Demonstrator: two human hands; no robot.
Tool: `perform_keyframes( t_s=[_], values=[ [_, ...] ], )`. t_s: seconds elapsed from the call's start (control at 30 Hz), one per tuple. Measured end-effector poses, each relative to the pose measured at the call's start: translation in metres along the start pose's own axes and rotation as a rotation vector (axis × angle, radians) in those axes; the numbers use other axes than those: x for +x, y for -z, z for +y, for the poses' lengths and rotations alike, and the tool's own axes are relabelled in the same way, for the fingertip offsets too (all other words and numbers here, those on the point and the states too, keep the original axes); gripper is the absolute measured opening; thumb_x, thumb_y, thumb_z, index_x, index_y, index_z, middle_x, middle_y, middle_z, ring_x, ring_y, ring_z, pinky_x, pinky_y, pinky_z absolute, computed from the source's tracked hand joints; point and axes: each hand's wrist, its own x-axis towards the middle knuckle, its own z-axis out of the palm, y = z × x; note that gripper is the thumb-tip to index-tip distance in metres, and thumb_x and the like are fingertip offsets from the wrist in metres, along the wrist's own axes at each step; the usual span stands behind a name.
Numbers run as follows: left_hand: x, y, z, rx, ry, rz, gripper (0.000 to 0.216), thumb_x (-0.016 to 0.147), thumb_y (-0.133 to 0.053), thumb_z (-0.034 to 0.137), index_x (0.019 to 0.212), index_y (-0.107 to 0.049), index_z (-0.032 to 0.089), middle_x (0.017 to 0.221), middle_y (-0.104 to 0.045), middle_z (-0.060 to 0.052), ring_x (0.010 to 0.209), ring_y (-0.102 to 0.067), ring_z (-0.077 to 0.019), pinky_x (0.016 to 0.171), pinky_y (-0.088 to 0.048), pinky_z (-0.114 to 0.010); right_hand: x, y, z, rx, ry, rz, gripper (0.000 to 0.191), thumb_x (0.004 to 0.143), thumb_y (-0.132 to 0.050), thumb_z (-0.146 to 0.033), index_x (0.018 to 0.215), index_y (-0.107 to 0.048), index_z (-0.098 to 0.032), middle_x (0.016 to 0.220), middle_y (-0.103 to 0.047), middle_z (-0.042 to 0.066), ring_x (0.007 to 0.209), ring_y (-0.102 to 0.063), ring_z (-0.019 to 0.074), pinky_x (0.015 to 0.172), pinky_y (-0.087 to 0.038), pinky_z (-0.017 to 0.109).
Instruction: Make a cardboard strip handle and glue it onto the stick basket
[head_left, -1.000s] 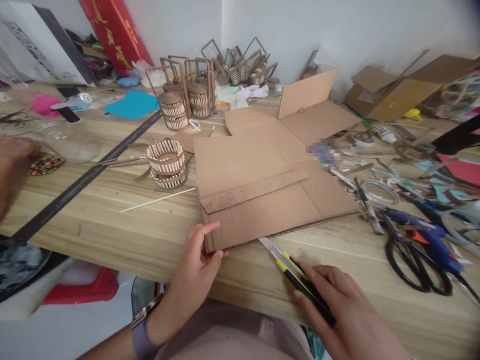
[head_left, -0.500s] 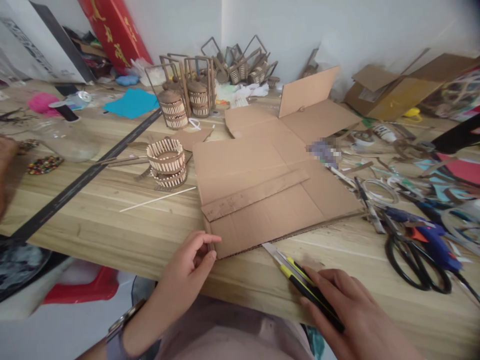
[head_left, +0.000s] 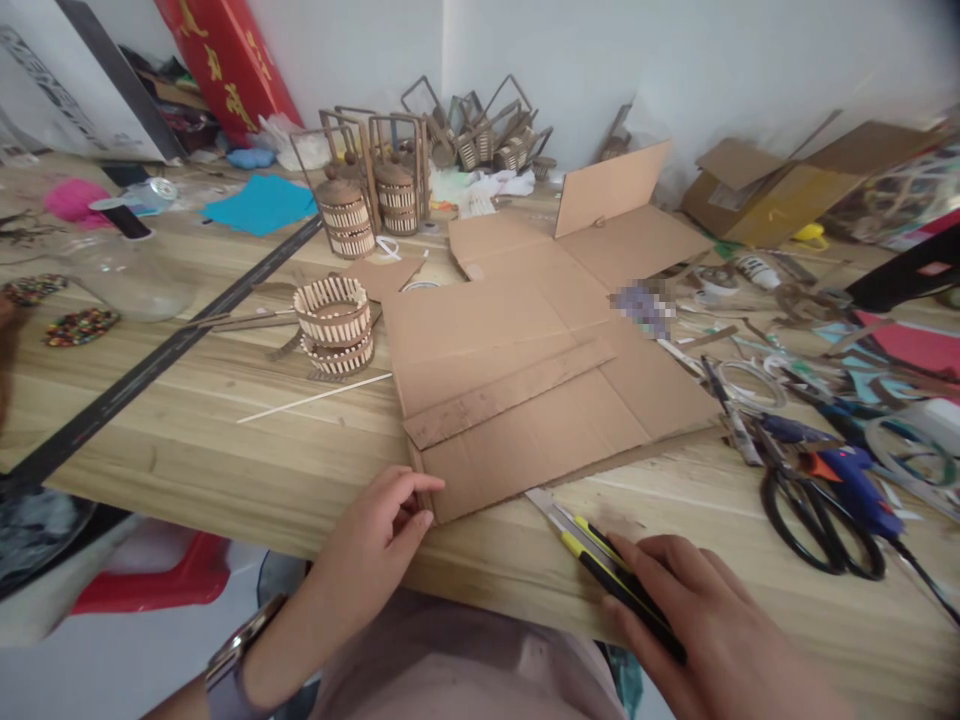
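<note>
My left hand (head_left: pixel 395 510) is at the front left corner of a flattened cardboard box (head_left: pixel 517 440), its index finger and thumb closed around the corner. A brown cardboard strip (head_left: pixel 510 388) lies across the sheet. In my right hand (head_left: pixel 694 610) is a yellow and black box cutter (head_left: pixel 600 560) with its blade out. The blade's tip is at the sheet's front edge; whether it touches cannot be told. To the left of the sheet stands a small round basket of light sticks and brown bands (head_left: pixel 335 325), with a thin wooden stick (head_left: pixel 315 398) in front.
Black-handled scissors (head_left: pixel 821 520) and a blue glue gun (head_left: pixel 855 480) lie at the right among tape rolls and paper scraps. Finished little baskets (head_left: pixel 345 215) stand at the back. A long black strip (head_left: pixel 172 350) crosses the table's left. Part of another person's hand (head_left: pixel 9 330) shows at the left edge.
The view has shifted slightly, so the things on the right sit a little further left. Both hands, the box cutter and the cardboard have hardly moved.
</note>
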Motion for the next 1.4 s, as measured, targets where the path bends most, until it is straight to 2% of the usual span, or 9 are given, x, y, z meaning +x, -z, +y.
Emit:
perform_keyframes(
  t_s=[0.13, 0.27, 0.53, 0.63, 0.77, 0.97, 1.1, 1.23, 1.4],
  values=[
    [0.0, 0.002, 0.003, -0.008, 0.014, 0.014, 0.032, 0.081, -0.05, 0.027, 0.109, -0.066, 0.022, 0.093, -0.066, -0.004, 0.08, -0.064, -0.02, 0.076, -0.052, -0.033, -0.005, -0.006, -0.002, -0.079, 0.021, 0.063, 0.04, 0.094, -0.049, -0.04, 0.126, -0.062, -0.02, 0.102, -0.069, 0.012, 0.089, -0.068, 0.025, 0.075, -0.062, 0.038],
    [0.0, 0.003, 0.005, -0.028, -0.009, 0.034, 0.027, 0.081, -0.051, 0.027, 0.103, -0.067, 0.024, 0.091, -0.066, -0.003, 0.081, -0.064, -0.0199, 0.075, -0.053, -0.031, -0.004, -0.006, -0.005, -0.006, -0.017, 0.082, 0.037, 0.094, -0.05, -0.041, 0.121, -0.065, -0.022, 0.099, -0.07, 0.01, 0.088, -0.069, 0.0238, 0.073, -0.062, 0.036],
    [-0.003, -0.002, 0.002, -0.041, -0.045, 0.062, 0.024, 0.084, -0.049, 0.027, 0.099, -0.066, 0.024, 0.092, -0.063, -0.004, 0.082, -0.062, -0.019, 0.076, -0.052, -0.031, 0.003, 0.003, 0.0, 0.107, -0.038, -0.053, 0.03, 0.093, -0.051, -0.037, 0.116, -0.066, -0.024, 0.096, -0.069, 0.007, 0.086, -0.07, 0.0191, 0.075, -0.061, 0.029],
    [-0.003, -0.002, 0.001, -0.035, -0.04, 0.039, 0.025, 0.084, -0.047, 0.027, 0.1, -0.066, 0.022, 0.096, -0.062, -0.005, 0.084, -0.062, -0.0195, 0.077, -0.051, -0.032, 0.005, 0.005, 0.001, 0.079, -0.026, -0.036, 0.028, 0.093, -0.051, -0.038, 0.111, -0.068, -0.024, 0.097, -0.068, 0.008, 0.086, -0.07, 0.0203, 0.075, -0.061, 0.031],
    [-0.003, -0.002, -0.001, -0.047, -0.032, 0.012, 0.026, 0.085, -0.048, 0.027, 0.103, -0.065, 0.022, 0.096, -0.061, -0.005, 0.086, -0.062, -0.0201, 0.078, -0.051, -0.033, 0.007, 0.007, 0.002, 0.045, 0.007, -0.013, 0.03, 0.092, -0.054, -0.038, 0.115, -0.068, -0.024, 0.096, -0.069, 0.008, 0.085, -0.07, 0.02, 0.073, -0.062, 0.03],
    [-0.004, -0.003, -0.006, -0.022, -0.047, -0.028, 0.028, 0.086, -0.048, 0.026, 0.108, -0.064, 0.022, 0.097, -0.059, -0.005, 0.083, -0.061, -0.0186, 0.075, -0.05, -0.032, 0.007, 0.009, 0.005, 0.063, 0.021, -0.058, 0.033, 0.09, -0.057, -0.033, 0.12, -0.065, -0.023, 0.094, -0.07, 0.007, 0.081, -0.071, 0.0182, 0.069, -0.061, 0.026],
    [-0.007, -0.006, -0.01, 0.007, -0.021, -0.074, 0.028, 0.084, -0.051, 0.026, 0.109, -0.064, 0.023, 0.096, -0.057, -0.003, 0.077, -0.059, -0.0165, 0.073, -0.049, -0.031, 0.002, 0.006, 0.004, 0.084, 0.031, -0.083, 0.024, 0.089, -0.058, -0.033, 0.11, -0.067, -0.025, 0.092, -0.069, 0.006, 0.079, -0.071, 0.0174, 0.069, -0.061, 0.026],
    [-0.007, -0.007, -0.009, 0.027, -0.023, -0.043, 0.023, 0.084, -0.051, 0.024, 0.101, -0.065, 0.023, 0.095, -0.056, -0.003, 0.076, -0.058, -0.0163, 0.074, -0.049, -0.031, 0.0, 0.002, 0.001, 0.102, 0.015, -0.064, 0.022, 0.091, -0.056, -0.035, 0.107, -0.066, -0.024, 0.093, -0.068, 0.007, 0.082, -0.071, 0.0188, 0.071, -0.061, 0.027],
    [-0.003, -0.006, -0.008, 0.021, -0.061, 0.003, 0.022, 0.085, -0.05, 0.024, 0.101, -0.064, 0.023, 0.099, -0.056, -0.004, 0.083, -0.06, -0.0179, 0.079, -0.049, -0.033, 0.004, -0.001, -0.005, 0.161, -0.022, -0.02, 0.023, 0.092, -0.053, -0.036, 0.109, -0.063, -0.024, 0.097, -0.068, 0.008, 0.09, -0.07, 0.0209, 0.077, -0.06, 0.03]
  ],
)
